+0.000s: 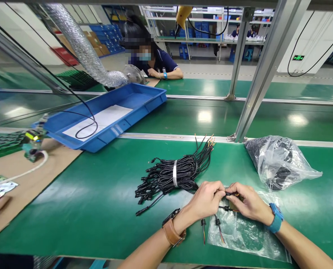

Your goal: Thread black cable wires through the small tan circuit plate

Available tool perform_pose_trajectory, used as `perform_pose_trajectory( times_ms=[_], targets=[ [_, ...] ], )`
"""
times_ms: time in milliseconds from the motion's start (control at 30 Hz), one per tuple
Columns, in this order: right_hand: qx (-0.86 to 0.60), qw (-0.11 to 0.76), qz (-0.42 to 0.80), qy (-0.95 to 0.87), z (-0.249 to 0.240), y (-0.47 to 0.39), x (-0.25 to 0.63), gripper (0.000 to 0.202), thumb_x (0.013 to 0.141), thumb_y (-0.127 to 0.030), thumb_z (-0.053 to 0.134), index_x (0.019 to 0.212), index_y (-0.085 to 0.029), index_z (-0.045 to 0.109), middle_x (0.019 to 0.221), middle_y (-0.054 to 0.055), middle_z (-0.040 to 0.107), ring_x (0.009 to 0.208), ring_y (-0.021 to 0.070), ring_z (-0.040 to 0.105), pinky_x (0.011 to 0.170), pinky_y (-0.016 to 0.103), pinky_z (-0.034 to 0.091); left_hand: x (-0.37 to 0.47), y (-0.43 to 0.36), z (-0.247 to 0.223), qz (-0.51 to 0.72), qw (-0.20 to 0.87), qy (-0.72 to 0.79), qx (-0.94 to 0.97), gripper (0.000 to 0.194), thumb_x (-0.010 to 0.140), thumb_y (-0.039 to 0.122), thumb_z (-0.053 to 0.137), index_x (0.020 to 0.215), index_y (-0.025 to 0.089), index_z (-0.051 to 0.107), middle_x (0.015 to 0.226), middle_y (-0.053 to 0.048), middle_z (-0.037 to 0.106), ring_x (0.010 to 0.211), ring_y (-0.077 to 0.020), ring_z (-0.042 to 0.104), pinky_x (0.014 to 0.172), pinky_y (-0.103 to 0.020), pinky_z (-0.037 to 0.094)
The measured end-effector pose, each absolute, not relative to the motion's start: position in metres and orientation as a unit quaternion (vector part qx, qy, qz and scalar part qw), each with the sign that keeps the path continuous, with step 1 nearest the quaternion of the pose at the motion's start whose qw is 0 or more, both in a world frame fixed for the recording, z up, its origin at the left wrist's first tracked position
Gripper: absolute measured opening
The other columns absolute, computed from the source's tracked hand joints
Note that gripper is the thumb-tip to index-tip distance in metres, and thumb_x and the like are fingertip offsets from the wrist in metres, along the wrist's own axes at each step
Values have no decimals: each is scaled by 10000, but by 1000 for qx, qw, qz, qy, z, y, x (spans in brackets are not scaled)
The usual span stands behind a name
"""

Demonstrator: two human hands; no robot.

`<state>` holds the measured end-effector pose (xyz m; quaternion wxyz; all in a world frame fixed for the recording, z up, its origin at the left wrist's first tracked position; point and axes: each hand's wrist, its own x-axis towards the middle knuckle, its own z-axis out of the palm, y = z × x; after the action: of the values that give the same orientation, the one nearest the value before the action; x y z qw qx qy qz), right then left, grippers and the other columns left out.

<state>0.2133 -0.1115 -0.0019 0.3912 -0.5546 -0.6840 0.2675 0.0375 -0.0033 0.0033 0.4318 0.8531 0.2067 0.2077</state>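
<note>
Black cable end between the hands, over flat plastic bag | left hand, right hand: both pinching it | seemingly fine fingertip work, calling for steady grip | tied cable bundle beside left hand

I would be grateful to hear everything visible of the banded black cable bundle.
The cable bundle is thin, black, plastic-looking cables, coiled and cinched by one white band. It lies on the green worktop, connectors bunched at its left, coloured wire tips fanning out at far right. The left hand is at its near right corner.
</note>
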Motion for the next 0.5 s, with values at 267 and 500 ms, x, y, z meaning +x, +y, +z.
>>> perform_pose_trajectory(
  times_ms=[267, 500],
  targets=[
    [-544, 473, -15, -693, 44, -140, 271, 212, 975, -400, 593, 1018, -228, 708, 817, 77, 744, 747, 246, 715, 693, 380, 571, 37, -4, 12, 232, 436, 215, 843, 177, 916, 154, 518, 755, 159, 593, 705, -12, 652, 630, -124, 558, 613, -247, 364],
    [-742, 256, -14, -619, 50, -154, 348, 433, 954, -320, 532, 541, -206, 597, 487, 20, 583, 435, 157, 560, 467, 292, 401, 35, -4, 16, 240, 422, 202, 851, 183, 923, 153, 505, 754, 163, 573, 679, 0, 617, 610, -112, 521, 603, -241, 343]
  ],
)
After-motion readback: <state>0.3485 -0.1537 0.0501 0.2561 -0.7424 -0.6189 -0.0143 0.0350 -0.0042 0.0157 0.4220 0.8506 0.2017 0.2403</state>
